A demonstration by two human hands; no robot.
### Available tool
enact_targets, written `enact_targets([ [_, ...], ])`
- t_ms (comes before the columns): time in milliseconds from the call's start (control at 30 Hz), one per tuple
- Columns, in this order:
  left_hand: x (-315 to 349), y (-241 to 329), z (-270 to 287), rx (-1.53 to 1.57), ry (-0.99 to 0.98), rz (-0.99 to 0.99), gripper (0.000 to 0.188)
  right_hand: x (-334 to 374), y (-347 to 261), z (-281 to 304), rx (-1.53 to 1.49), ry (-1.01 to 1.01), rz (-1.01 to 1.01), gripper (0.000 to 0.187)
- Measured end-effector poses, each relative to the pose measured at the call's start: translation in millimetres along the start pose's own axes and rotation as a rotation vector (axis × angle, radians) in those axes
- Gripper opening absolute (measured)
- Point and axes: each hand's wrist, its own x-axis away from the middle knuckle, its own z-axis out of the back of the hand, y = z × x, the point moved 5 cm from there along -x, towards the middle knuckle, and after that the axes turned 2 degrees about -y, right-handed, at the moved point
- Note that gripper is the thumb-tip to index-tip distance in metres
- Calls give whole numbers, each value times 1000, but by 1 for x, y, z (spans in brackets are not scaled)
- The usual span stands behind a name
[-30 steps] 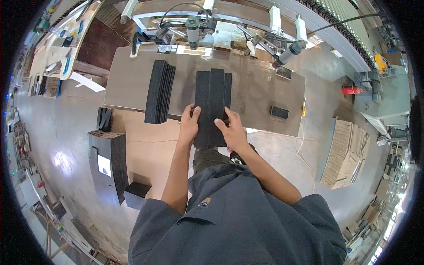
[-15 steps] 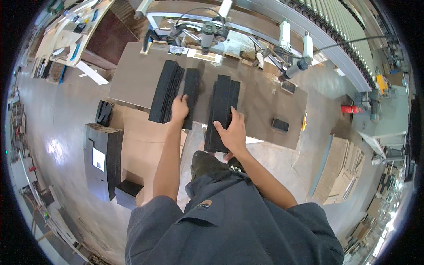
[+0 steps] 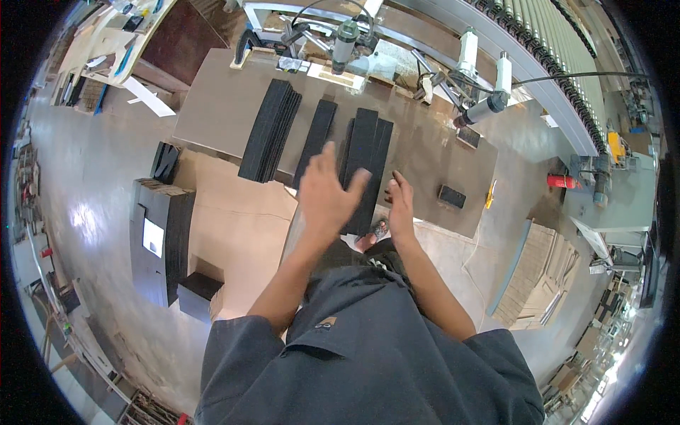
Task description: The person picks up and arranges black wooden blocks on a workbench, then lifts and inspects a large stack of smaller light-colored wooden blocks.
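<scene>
Grip empty on both sides, left hand (image 3: 322, 195) spread wide above the counter (image 3: 212, 106), right hand (image 3: 400, 202) loose at the middle black stack (image 3: 365, 166); better to square each strip (image 3: 316, 138) flush beside its neighbours.

The single head view looks steeply down from above the person's torso, facing the worktop (image 3: 212, 113) toward 12 o'clock, fairly far off. Fisheye bending curves the floor (image 3: 92, 184) at 9 o'clock.
</scene>
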Motion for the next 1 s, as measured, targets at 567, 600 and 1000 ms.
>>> enact_targets([
  [567,-31,-103,-16,-171,89,30,88,-13,34,-27,-503,-234,-297,87],
  [600,-39,-117,-24,-131,47,32,87,-12,36,-29,-502,-241,-299,87],
  [1000,-39,-128,-96,-279,51,-165,76,-12,57,-48,-451,-412,-335,113],
])
